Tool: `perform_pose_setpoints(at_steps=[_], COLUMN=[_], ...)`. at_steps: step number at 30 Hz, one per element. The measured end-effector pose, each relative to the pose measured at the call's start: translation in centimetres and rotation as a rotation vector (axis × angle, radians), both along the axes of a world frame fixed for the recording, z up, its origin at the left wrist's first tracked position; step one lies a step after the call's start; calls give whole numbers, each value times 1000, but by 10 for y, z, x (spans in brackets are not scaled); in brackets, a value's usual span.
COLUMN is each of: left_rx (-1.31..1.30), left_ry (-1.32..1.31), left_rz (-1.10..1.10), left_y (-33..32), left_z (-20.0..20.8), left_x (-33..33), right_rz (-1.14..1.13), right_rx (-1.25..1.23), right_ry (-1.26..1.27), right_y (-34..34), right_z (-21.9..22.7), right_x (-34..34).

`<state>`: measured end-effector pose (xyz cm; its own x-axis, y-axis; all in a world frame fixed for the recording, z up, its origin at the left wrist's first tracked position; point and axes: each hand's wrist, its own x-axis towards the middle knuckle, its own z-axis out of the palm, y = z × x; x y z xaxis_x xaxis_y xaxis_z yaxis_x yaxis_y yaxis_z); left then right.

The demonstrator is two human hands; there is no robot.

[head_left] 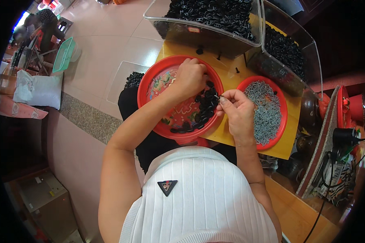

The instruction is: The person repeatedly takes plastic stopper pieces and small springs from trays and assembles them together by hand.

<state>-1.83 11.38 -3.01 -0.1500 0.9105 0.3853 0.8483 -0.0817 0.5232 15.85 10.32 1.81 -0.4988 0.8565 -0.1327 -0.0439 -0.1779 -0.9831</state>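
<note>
My left hand (192,76) is over the far side of a round red tray (142,97) with a flowered bottom. Its fingers curl down and in, and whatever they grip is hidden beneath the knuckles. Small black plastic pieces (206,108) lie in a curved band along the tray's right and near side. My right hand (238,111) is just off the tray's right rim, thumb and forefinger pinching a small metal screw (218,96). Beside that hand a smaller red tray (285,117) holds a heap of grey screws (264,115).
Both trays rest on a yellow board (291,139). A clear bin (202,30) of black plastic parts stands at the back, with another clear bin (316,60) to its right. Several loose black pieces (237,70) lie on the board. A clear box (123,75) is at the left.
</note>
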Motion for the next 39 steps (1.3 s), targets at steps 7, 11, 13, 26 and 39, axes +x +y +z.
perform_pose_setpoints(at_steps=[7, 11, 13, 26, 39], left_rx=[-138, -82, -110, 76, 155], left_ry=[114, 56, -176, -1389, -1093], left_rz=[-21, -101, -99, -169, -92], left_y=[2, -13, -27, -96, -114], left_z=[-4, 2, 14, 28, 30], left_x=[8, 5, 3, 12, 9], right_rz=[36, 63, 76, 243, 262], right_rx=[-31, -77, -109, -307, -391], right_ry=[20, 84, 107, 278, 307], right_y=[2, 4, 3, -9, -17], right_z=[-1, -4, -1, -1, -5], right_x=[2, 1, 0, -24, -34])
